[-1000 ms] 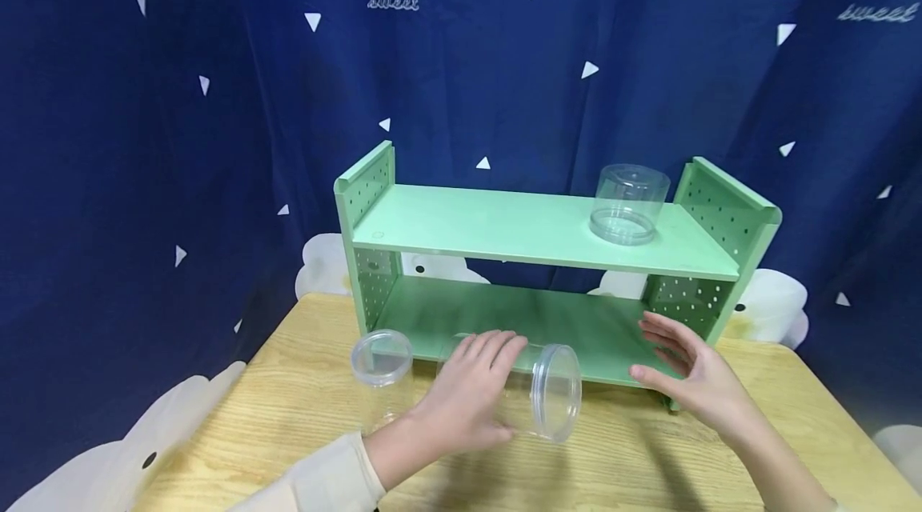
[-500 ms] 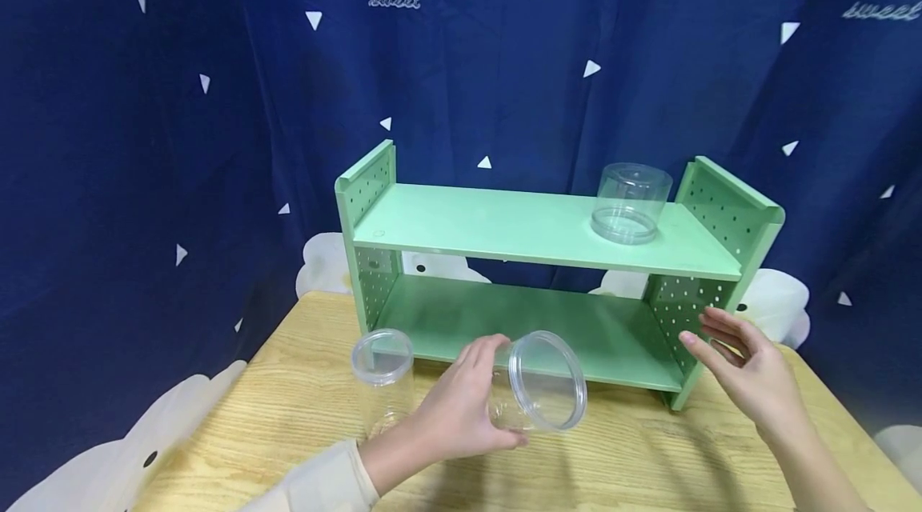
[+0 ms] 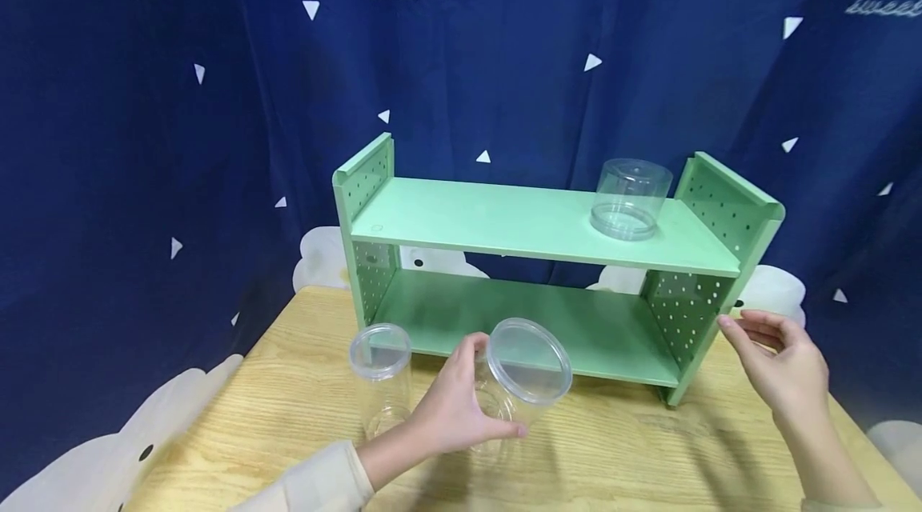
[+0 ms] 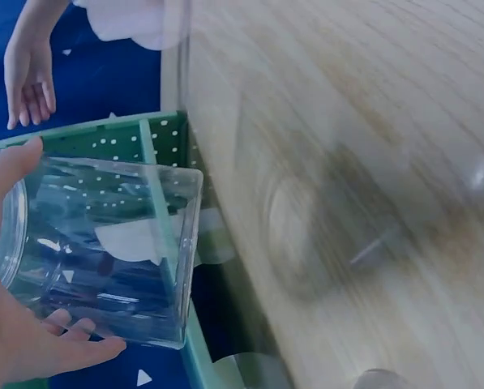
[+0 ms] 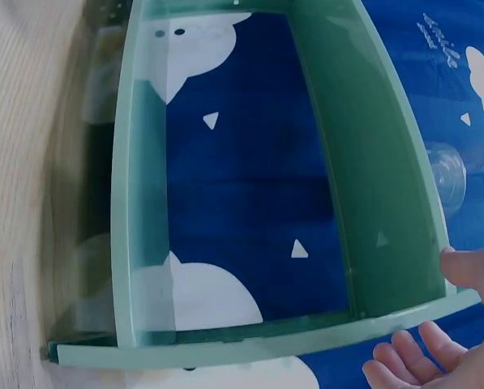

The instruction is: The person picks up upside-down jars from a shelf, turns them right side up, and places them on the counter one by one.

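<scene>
My left hand (image 3: 450, 408) grips a clear plastic jar (image 3: 504, 384), thumb on the near side and fingers round the far side. The jar is tilted above the table, its round lid facing up and toward the right. In the left wrist view the same jar (image 4: 112, 251) lies across the hand. Just left of it a slimmer clear jar (image 3: 383, 392) stands upright on the table. My right hand (image 3: 788, 368) holds nothing; its fingers are loosely bent beside the right end panel of the green shelf (image 3: 533, 328). In the right wrist view fingers (image 5: 404, 356) show near that panel.
Another clear jar (image 3: 630, 200) stands toward the right end of the shelf's upper board (image 3: 475, 212). The shelf has raised perforated end panels and stands on a wooden table (image 3: 302, 408). A blue curtain (image 3: 461, 56) hangs behind.
The jar in my left hand has turned from lying sideways to a more upright tilt, lid upward. My right hand has moved away to the right.
</scene>
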Tool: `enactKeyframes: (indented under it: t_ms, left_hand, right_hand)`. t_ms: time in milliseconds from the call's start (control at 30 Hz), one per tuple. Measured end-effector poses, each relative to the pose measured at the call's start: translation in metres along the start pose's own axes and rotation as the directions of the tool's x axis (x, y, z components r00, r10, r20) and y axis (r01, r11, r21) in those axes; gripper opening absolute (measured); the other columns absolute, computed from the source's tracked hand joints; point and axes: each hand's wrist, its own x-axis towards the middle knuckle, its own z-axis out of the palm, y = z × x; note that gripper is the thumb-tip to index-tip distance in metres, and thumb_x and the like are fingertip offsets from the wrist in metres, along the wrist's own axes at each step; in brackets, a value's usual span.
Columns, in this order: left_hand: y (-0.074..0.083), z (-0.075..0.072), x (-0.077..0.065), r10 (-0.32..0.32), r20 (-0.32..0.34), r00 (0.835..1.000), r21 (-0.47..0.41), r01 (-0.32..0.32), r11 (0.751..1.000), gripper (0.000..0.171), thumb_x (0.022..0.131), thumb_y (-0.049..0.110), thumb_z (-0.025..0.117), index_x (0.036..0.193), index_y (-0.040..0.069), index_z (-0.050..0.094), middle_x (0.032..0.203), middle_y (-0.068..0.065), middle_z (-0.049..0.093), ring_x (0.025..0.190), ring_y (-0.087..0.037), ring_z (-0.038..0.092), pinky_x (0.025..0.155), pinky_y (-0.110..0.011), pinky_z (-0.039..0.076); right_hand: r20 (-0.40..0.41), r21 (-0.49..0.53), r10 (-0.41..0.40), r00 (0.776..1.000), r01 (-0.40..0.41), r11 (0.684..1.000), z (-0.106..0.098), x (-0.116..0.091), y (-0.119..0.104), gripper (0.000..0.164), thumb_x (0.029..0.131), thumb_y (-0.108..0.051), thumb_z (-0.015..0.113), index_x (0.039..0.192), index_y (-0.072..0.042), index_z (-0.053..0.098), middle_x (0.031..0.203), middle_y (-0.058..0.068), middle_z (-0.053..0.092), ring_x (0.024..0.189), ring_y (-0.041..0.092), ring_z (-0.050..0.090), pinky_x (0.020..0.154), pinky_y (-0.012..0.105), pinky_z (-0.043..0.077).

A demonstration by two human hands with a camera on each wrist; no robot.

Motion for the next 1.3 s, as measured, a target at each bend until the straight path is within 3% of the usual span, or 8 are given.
enactKeyframes:
  t_ms: [167,333,500,600,667,767,900,1300]
  left_hand:
    - [-0.004,0.003,0.001,-0.018,-0.024,1.000,-0.041,0.017,0.999,0.112,0.052,0.050,0.090,0.140,0.012,0.033,0.134,-0.008,0.052,0.124,-0.025,0.052,0.104,-0.047,0.046]
    - [-0.009,0.005,0.002,-0.021,-0.020,1.000,-0.057,0.020,0.998,0.112,0.050,0.048,0.091,0.139,0.010,0.034,0.135,-0.009,0.052,0.125,-0.027,0.052,0.105,-0.049,0.046]
    - [-0.014,0.010,0.001,-0.016,-0.026,1.000,-0.078,0.014,0.997,0.112,0.049,0.048,0.092,0.138,0.010,0.035,0.133,-0.007,0.053,0.124,-0.026,0.053,0.105,-0.050,0.045]
    - [-0.018,0.013,-0.001,-0.021,-0.032,0.999,-0.089,0.018,0.996,0.111,0.049,0.048,0.092,0.137,0.010,0.035,0.131,-0.006,0.054,0.123,-0.026,0.053,0.104,-0.052,0.045]
    - [-0.021,0.015,-0.002,-0.028,-0.030,0.999,-0.095,0.025,0.995,0.111,0.049,0.048,0.092,0.136,0.011,0.036,0.131,-0.007,0.054,0.123,-0.026,0.052,0.104,-0.052,0.045]
    - [-0.025,0.017,-0.004,-0.036,-0.021,0.999,-0.099,0.033,0.995,0.111,0.050,0.048,0.092,0.137,0.009,0.035,0.133,-0.010,0.053,0.124,-0.027,0.051,0.104,-0.053,0.044]
    - [-0.028,0.019,-0.006,-0.049,-0.010,0.999,-0.099,0.048,0.994,0.113,0.050,0.048,0.092,0.139,0.008,0.034,0.135,-0.013,0.051,0.126,-0.030,0.050,0.104,-0.056,0.044]
    - [-0.032,0.027,-0.014,-0.067,-0.015,0.998,-0.141,0.065,0.988,0.110,0.051,0.043,0.092,0.138,0.011,0.033,0.133,-0.008,0.052,0.126,-0.031,0.049,0.103,-0.057,0.043]
  right_hand:
    - [0.031,-0.022,0.042,0.999,-0.041,0.999,-0.001,0.009,0.005,0.019,0.088,-0.026,0.069,0.093,-0.035,0.054,0.074,-0.041,0.052,0.070,-0.025,0.051,0.061,-0.002,0.042]
    - [0.084,-0.043,0.096,0.992,-0.093,0.995,0.004,0.015,0.013,0.022,0.090,-0.033,0.065,0.107,-0.026,0.053,0.076,-0.042,0.048,0.073,-0.026,0.047,0.063,-0.002,0.041]
    - [0.151,-0.057,0.085,0.985,-0.077,0.995,0.009,0.021,0.020,0.063,0.093,-0.036,0.060,0.139,0.001,0.041,0.081,-0.042,0.043,0.076,-0.028,0.043,0.065,-0.002,0.040]
    - [0.199,-0.060,0.090,0.976,-0.079,0.995,0.011,0.024,0.025,0.077,0.094,-0.038,0.057,0.146,0.009,0.027,0.085,-0.040,0.041,0.079,-0.028,0.041,0.067,-0.002,0.040]
    - [0.212,-0.078,0.103,0.972,-0.088,0.993,0.012,0.025,0.027,0.079,0.094,-0.040,0.056,0.147,0.010,0.025,0.091,-0.033,0.045,0.080,-0.026,0.039,0.068,-0.003,0.040]
    - [0.222,-0.111,0.131,0.966,-0.108,0.988,0.013,0.026,0.028,0.081,0.095,-0.043,0.054,0.148,0.010,0.022,0.112,-0.006,0.056,0.085,-0.023,0.038,0.068,-0.003,0.039]
    - [0.233,-0.138,0.160,0.959,-0.131,0.982,0.015,0.028,0.028,0.082,0.096,-0.045,0.051,0.148,0.009,0.020,0.136,0.026,0.043,0.087,-0.021,0.037,0.068,-0.003,0.038]
    - [0.259,-0.150,0.187,0.948,-0.152,0.977,0.021,0.024,0.031,0.081,0.096,-0.046,0.048,0.147,0.010,0.021,0.146,0.034,0.034,0.084,-0.022,0.032,0.066,-0.002,0.036]
